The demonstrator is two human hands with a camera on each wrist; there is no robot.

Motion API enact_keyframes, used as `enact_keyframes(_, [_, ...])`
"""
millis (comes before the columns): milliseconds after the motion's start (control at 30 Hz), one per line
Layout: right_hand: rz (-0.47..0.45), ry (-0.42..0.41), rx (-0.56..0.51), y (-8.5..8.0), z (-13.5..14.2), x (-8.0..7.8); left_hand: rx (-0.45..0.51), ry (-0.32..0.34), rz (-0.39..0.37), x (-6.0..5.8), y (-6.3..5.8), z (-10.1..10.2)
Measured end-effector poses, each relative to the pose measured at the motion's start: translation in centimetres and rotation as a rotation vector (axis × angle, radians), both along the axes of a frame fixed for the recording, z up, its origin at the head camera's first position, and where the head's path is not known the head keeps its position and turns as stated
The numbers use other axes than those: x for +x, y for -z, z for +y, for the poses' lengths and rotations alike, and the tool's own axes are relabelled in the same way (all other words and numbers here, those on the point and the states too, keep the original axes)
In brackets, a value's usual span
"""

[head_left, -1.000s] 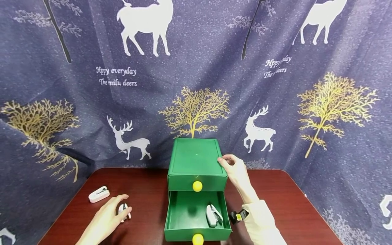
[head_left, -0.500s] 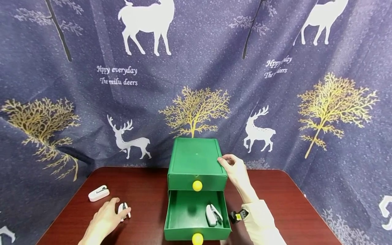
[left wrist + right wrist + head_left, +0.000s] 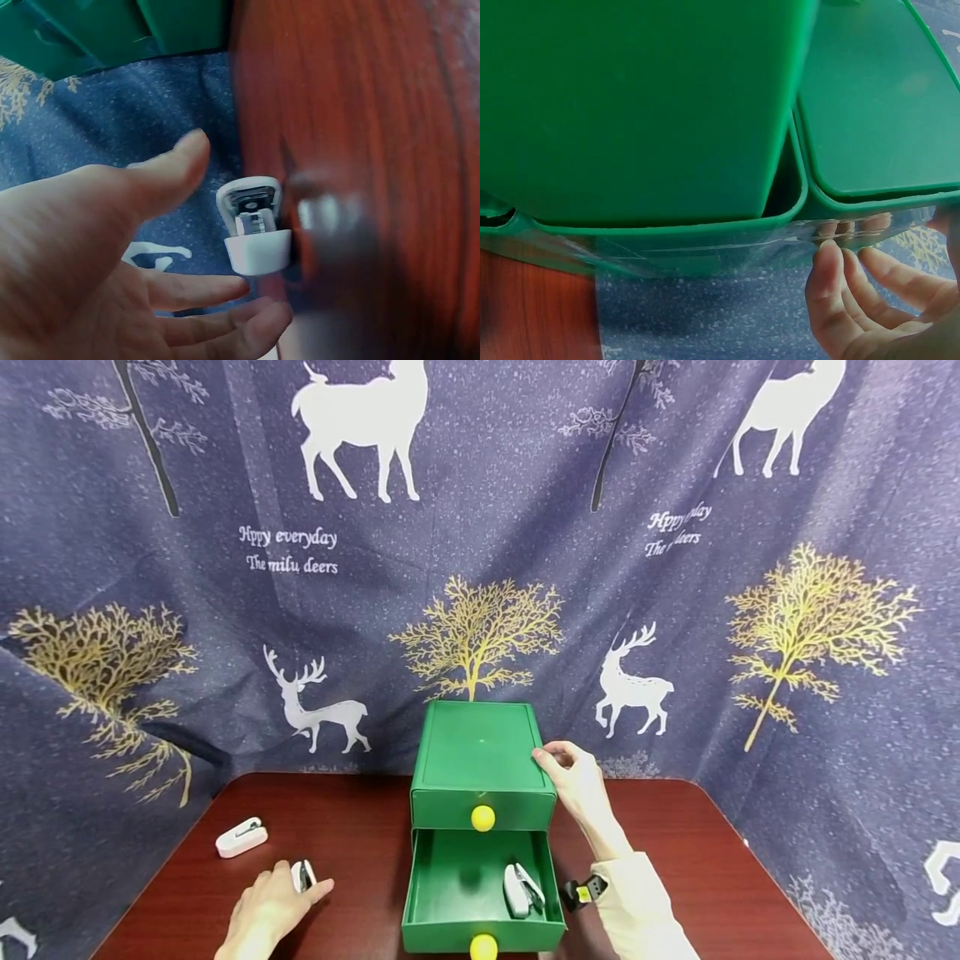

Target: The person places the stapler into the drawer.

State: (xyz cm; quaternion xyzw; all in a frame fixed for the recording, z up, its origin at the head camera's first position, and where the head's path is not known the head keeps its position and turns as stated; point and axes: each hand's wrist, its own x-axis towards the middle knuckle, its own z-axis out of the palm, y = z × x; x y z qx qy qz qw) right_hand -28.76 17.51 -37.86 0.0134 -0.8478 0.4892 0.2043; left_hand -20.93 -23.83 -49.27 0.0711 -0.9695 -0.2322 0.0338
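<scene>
- Centrally, a green drawer cabinet (image 3: 480, 747) stands on a reddish-brown table (image 3: 360, 868); its upper drawer (image 3: 446, 811) is closed and its lower drawer (image 3: 450, 893) is pulled out toward the viewer.
- Two yellow knobs (image 3: 483, 817) mark the drawers, one at the middle of each front.
- Left hand (image 3: 266, 906): palm side toward the near white stapler (image 3: 303, 877), thumb and fingers spread well apart about it. The left wrist view shows a gap between thumb and stapler, so nothing is gripped; whether a fingertip touches the stapler cannot be told.
- Near stapler: on the table to the left of the cabinet, between thumb and fingers, its dark inner parts visible.
- Far stapler (image 3: 242, 839): also white, lying on the table beyond the left hand, near the left edge.
- Drawer stapler (image 3: 519, 889): white with dark parts, lying in the right half of the lower drawer, its two arms parted.
- Right hand (image 3: 577, 781): at the cabinet's right upper edge, fingers slightly bent and fingertips touching the side wall; it rests there without closing round anything.
- Right forearm: a light sleeve (image 3: 641, 906), with a black strap (image 3: 596, 886) at the cuff.
- Background: a dark blue cloth (image 3: 487, 543) printed with white deer and golden trees.
</scene>
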Motion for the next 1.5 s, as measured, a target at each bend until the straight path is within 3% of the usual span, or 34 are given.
enact_keyframes(333, [0.003, 0.003, 0.003, 0.2, 0.1, -0.2, 0.029, -0.038, -0.027, -0.6, 0.8, 0.2])
enact_keyframes(833, [-0.001, -0.007, -0.016, 0.0, 0.1, -0.2, 0.028, -0.017, -0.094, -0.9, 0.1, -0.5])
enact_keyframes(1133, [-0.009, -0.011, -0.013, 0.2, 0.1, -0.1, 0.039, -0.023, -0.088, -0.7, 0.2, -0.9])
enact_keyframes(1500, [-0.008, -0.015, -0.027, 0.2, 0.1, -0.2, 0.024, 0.005, 0.054, -0.4, -0.8, -0.1])
